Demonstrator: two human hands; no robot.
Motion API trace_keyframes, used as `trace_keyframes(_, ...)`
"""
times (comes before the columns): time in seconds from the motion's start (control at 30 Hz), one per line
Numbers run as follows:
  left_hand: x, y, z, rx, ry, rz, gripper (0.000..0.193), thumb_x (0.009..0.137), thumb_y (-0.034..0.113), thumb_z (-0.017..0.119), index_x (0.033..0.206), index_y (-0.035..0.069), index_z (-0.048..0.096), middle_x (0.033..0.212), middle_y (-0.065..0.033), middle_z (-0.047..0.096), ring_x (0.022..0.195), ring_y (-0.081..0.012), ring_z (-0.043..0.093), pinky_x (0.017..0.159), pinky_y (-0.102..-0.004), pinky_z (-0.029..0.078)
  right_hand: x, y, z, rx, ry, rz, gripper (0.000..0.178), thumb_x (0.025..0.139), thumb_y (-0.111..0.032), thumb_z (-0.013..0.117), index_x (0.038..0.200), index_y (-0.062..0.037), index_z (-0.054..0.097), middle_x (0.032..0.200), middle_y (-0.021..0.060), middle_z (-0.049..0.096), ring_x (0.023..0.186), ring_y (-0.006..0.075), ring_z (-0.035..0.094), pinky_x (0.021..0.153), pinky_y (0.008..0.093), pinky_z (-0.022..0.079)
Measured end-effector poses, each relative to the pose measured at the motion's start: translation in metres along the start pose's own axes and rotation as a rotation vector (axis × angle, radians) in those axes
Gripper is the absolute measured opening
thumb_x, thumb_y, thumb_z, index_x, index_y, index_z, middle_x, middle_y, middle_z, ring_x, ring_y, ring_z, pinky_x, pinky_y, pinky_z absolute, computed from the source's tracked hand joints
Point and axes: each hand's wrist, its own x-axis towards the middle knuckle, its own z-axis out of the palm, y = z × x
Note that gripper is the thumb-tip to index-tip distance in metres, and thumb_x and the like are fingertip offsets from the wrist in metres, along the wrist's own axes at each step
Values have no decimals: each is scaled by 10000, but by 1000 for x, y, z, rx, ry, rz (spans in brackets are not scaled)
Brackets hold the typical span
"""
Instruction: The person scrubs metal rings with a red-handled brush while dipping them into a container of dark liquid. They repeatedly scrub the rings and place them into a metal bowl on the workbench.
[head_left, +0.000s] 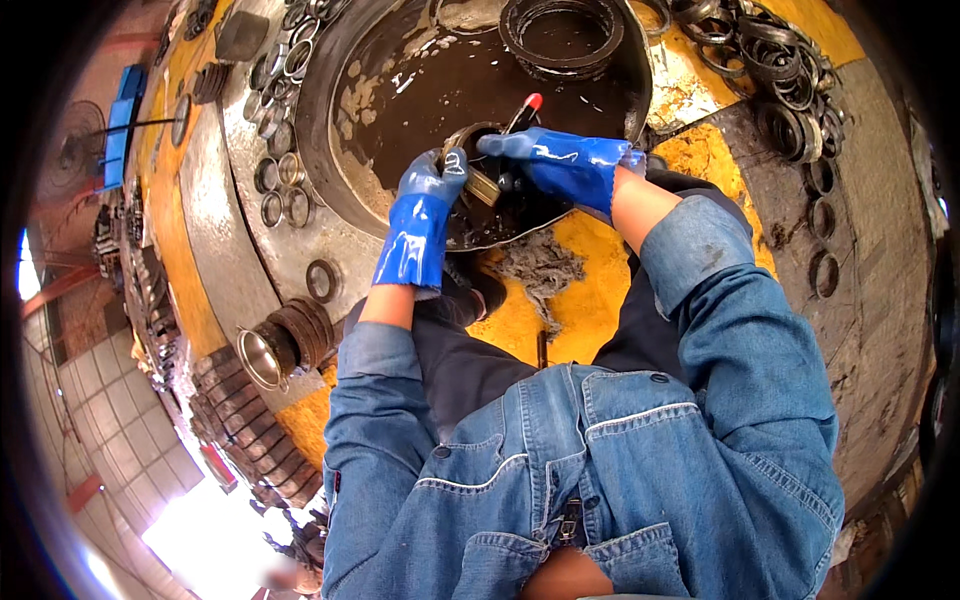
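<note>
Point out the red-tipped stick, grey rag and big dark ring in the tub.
Red-tipped stick (523, 115): head view, on its black shaft.
Grey rag (538, 266): head view, middle of its bunched fabric.
Big dark ring (562, 66): head view, on its near rim.

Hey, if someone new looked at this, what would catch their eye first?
Probably the glossy blue gloves, with the left hand gripping a metal part at the near side of a big round tub of dark liquid. Next, the red-tipped tool poking up by the right hand. Then the heaped rings at upper right.
</note>
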Motion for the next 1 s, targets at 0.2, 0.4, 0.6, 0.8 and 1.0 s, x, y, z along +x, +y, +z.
trace_keyframes(0.2, 18, 73, -36, -107, -361, 90, 546, 966, 482, 706, 1125, -40, 724, 1017, -131, 735, 891, -197, 636, 812, -376, 519, 6, 19, -10, 243, -72, -46, 244, 1009, -291, 622, 1049, -73, 725, 800, 15, 669, 651, 88, 572, 609, 228, 473)
trace_keyframes(0.4, 41, 94, -34, 429, -351, 131, 647, 935, 541, 703, 1216, -42, 690, 1142, -202, 720, 1041, -293, 666, 912, -418, 513, -21, -1, -4, -572, 45, -114, 410, 905, -415, 664, 1108, -70, 753, 899, 143, 749, 782, 240, 690, 778, 385, 518)
trace_keyframes(0.6, 43, 19, -19, 296, -209, -54, 750, 885, 597, 723, 1267, -48, 679, 1201, -272, 718, 1105, -377, 713, 944, -455, 536, 7, 13, 18, -946, 19, -244, 384, 852, -397, 708, 1016, -52, 746, 796, 166, 711, 692, 277, 655, 690, 413, 512)
trace_keyframes(0.8, -39, 16, 14, 202, 145, -65, 538, 941, 512, 659, 1152, 21, 727, 1002, -227, 759, 978, -381, 739, 889, -449, 554, -17, 4, -15, -100, -109, -130, 308, 971, -348, 611, 962, -88, 776, 883, 42, 737, 756, 122, 618, 751, 286, 450)
trace_keyframes(1.0, 1, 17, -9, 317, -42, -46, 512, 943, 477, 697, 1137, 5, 735, 988, -190, 756, 905, -300, 713, 820, -417, 557, 25, 31, -21, 205, -155, 13, 285, 980, -352, 626, 973, -89, 735, 783, 22, 676, 625, 120, 595, 551, 260, 438)
